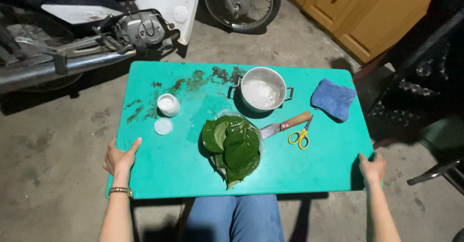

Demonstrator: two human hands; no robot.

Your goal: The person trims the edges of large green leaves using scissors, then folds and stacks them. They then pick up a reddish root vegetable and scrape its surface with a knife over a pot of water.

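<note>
Left hand: my left hand [120,159] grips the left edge of the green table [169,169], thumb on top, fingers wrapped under the rim; it holds nothing else.
Right hand: my right hand [372,168] clasps the right edge near the front corner, fingers curled over the rim. One hand per side keeps the top level, I judge.
Table: low, turquoise, directly over my knees, on a bare concrete floor.
Leaves: a stack of broad green leaves [233,147] lies on a clear plastic sheet at the centre front, nearest my body and between my hands.
Knife: a wooden-handled knife [285,124] lies just right of the leaves, blade toward them.
Scissors: yellow-handled scissors [301,134] rest beside the knife, touching or nearly so.
Pot: a small metal pot [263,89] with pale contents stands behind the leaves.
Jar: a white jar [168,104] stands open at the left; its lid [163,126] lies just in front.
Cloth: a blue cloth [333,98] sits at the back right corner, apart from the tools.
Surroundings: a motorbike [140,19] is parked behind the table.
</note>
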